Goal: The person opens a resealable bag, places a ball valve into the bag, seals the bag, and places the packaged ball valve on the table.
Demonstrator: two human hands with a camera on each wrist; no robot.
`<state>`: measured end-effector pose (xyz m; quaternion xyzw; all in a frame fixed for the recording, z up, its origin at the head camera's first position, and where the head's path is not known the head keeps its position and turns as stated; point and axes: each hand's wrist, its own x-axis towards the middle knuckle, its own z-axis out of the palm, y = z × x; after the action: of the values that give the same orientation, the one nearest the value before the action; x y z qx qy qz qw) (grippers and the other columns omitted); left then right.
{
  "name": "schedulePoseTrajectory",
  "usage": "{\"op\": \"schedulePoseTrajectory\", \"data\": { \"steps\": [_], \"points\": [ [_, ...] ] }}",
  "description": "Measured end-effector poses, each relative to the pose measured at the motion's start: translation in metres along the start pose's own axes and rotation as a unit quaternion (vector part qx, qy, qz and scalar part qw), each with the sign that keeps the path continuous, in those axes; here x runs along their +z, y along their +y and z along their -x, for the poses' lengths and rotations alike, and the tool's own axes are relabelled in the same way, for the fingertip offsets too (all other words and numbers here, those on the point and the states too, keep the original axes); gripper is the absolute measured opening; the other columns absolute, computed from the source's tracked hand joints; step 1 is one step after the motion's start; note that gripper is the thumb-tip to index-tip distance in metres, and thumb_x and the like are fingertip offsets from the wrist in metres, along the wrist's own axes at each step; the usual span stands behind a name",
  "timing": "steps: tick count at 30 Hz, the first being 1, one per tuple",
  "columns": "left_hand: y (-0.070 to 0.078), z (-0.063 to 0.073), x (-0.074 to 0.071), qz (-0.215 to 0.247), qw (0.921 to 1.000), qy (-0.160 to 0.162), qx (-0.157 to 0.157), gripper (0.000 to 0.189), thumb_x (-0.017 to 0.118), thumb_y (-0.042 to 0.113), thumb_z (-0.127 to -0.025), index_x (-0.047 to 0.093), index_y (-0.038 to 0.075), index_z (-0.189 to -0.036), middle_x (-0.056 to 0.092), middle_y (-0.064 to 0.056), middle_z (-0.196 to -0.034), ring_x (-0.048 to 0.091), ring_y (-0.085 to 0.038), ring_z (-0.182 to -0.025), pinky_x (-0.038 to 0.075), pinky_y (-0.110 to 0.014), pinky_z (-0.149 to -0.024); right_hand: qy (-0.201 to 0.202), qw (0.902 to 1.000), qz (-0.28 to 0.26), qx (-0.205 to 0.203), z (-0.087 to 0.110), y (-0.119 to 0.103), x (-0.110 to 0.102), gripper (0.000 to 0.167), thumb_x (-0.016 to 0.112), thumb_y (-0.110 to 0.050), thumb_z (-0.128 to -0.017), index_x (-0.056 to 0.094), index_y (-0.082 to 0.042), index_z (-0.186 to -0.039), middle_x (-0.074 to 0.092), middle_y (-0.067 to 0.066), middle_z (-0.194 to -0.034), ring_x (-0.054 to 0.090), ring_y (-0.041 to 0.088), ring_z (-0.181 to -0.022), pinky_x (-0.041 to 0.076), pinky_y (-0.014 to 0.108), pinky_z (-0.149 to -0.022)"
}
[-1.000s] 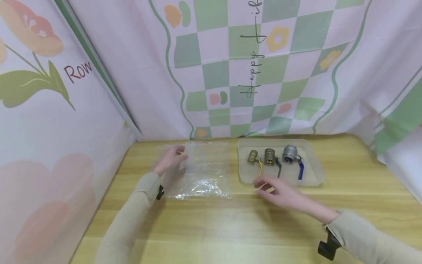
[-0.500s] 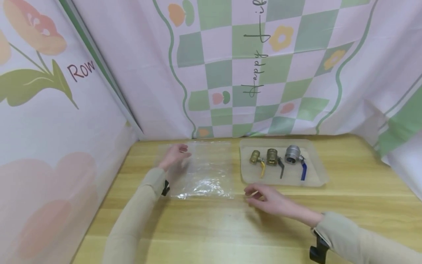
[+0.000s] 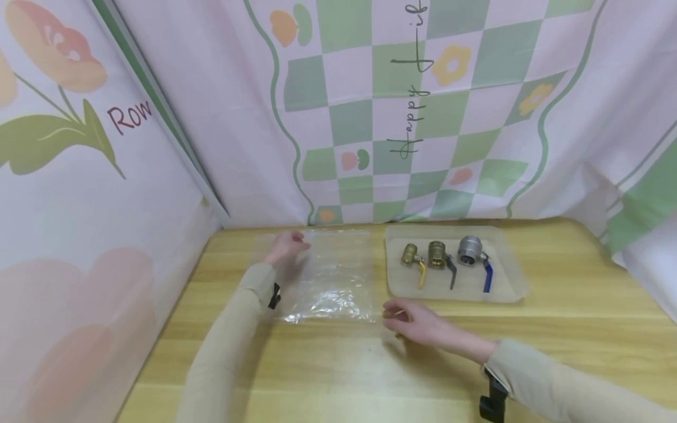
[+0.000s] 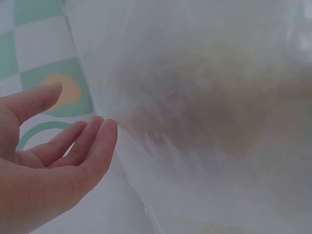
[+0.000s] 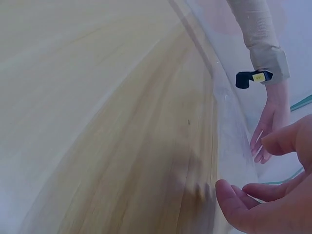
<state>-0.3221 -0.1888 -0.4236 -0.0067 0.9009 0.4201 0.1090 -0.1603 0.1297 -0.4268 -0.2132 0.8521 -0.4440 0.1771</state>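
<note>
A clear plastic bag point(image 3: 338, 270) lies flat on the wooden table. Over its far left part is my left hand point(image 3: 287, 247), thumb and fingers apart with nothing between them; in the left wrist view the fingertips point(image 4: 109, 129) are close to the film, and I cannot tell whether they touch it. My right hand point(image 3: 415, 322) hovers by the bag's near right corner, fingers loosely bent and holding nothing. Behind it, a translucent tray point(image 3: 449, 294) bears a small brass ball valve point(image 3: 409, 255) with a yellow lever, a larger brass one point(image 3: 436, 255) with a grey lever, and a silver one point(image 3: 469, 251) with a blue lever.
A patterned curtain point(image 3: 349, 123) hangs along the table's back edge, and another printed cloth point(image 3: 132, 200) closes off the left side. Wooden tabletop point(image 3: 328, 376) stretches in front of the bag. Each wrist wears a black camera mount point(image 3: 493, 399).
My right hand has moved left, from the tray's near edge to the bag's near right corner. The left hand has shifted slightly right over the bag. The valves stay in place.
</note>
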Motion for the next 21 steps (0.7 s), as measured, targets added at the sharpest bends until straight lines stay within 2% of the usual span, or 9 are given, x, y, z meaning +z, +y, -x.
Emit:
{"op": "schedulePoseTrajectory", "data": {
  "steps": [4, 9, 11, 15, 18, 21],
  "points": [
    [0.001, -0.004, 0.001, 0.023, 0.9994, 0.000, -0.026, 0.055, 0.064, 0.020, -0.094, 0.046, -0.005, -0.140, 0.052, -0.024, -0.142, 0.050, -0.039, -0.133, 0.042, -0.050, -0.116, 0.009, 0.9993, -0.012, 0.033, -0.005, 0.001, 0.003, 0.052, 0.062, -0.018, -0.095, 0.048, 0.017, -0.131, 0.062, 0.031, -0.123, 0.066, 0.039, -0.107, 0.059, 0.045, -0.093],
    [0.000, -0.009, 0.004, 0.061, 0.9964, 0.000, -0.059, 0.055, 0.065, 0.019, -0.093, 0.045, -0.001, -0.141, 0.052, -0.019, -0.143, 0.048, -0.036, -0.135, 0.040, -0.049, -0.118, 0.008, 0.9985, -0.028, 0.047, -0.008, 0.002, 0.005, 0.054, 0.061, -0.019, -0.095, 0.046, 0.018, -0.131, 0.062, 0.031, -0.123, 0.064, 0.040, -0.110, 0.057, 0.048, -0.097],
    [0.001, -0.010, 0.005, 0.049, 0.9974, 0.004, -0.052, 0.054, 0.064, 0.017, -0.093, 0.046, -0.003, -0.140, 0.053, -0.021, -0.142, 0.049, -0.037, -0.134, 0.040, -0.048, -0.117, 0.008, 0.9981, -0.031, 0.052, -0.008, 0.003, 0.005, 0.054, 0.061, -0.019, -0.096, 0.045, 0.019, -0.132, 0.062, 0.031, -0.123, 0.063, 0.040, -0.111, 0.055, 0.049, -0.099],
    [0.000, -0.015, 0.006, -0.012, 0.9995, 0.023, -0.020, 0.052, 0.064, 0.014, -0.092, 0.049, -0.009, -0.135, 0.057, -0.027, -0.136, 0.053, -0.039, -0.128, 0.044, -0.047, -0.114, 0.006, 0.9971, -0.042, 0.064, -0.010, 0.003, 0.006, 0.055, 0.059, -0.020, -0.097, 0.044, 0.018, -0.134, 0.059, 0.033, -0.128, 0.060, 0.043, -0.118, 0.052, 0.052, -0.104],
    [0.000, -0.019, 0.007, -0.022, 0.9989, 0.028, -0.031, 0.052, 0.064, 0.013, -0.090, 0.049, -0.008, -0.136, 0.057, -0.026, -0.136, 0.055, -0.038, -0.126, 0.046, -0.047, -0.113, 0.003, 0.9966, -0.047, 0.068, -0.012, 0.003, 0.005, 0.056, 0.057, -0.022, -0.098, 0.043, 0.018, -0.135, 0.056, 0.034, -0.132, 0.058, 0.045, -0.121, 0.051, 0.053, -0.105],
    [-0.001, -0.025, 0.008, -0.011, 0.9985, 0.027, -0.046, 0.054, 0.064, 0.011, -0.089, 0.048, -0.006, -0.138, 0.055, -0.024, -0.139, 0.055, -0.038, -0.126, 0.046, -0.047, -0.112, 0.003, 0.9961, -0.047, 0.075, -0.013, 0.002, 0.005, 0.057, 0.056, -0.023, -0.098, 0.043, 0.017, -0.136, 0.056, 0.034, -0.133, 0.057, 0.045, -0.122, 0.050, 0.053, -0.106]
  ]
}}
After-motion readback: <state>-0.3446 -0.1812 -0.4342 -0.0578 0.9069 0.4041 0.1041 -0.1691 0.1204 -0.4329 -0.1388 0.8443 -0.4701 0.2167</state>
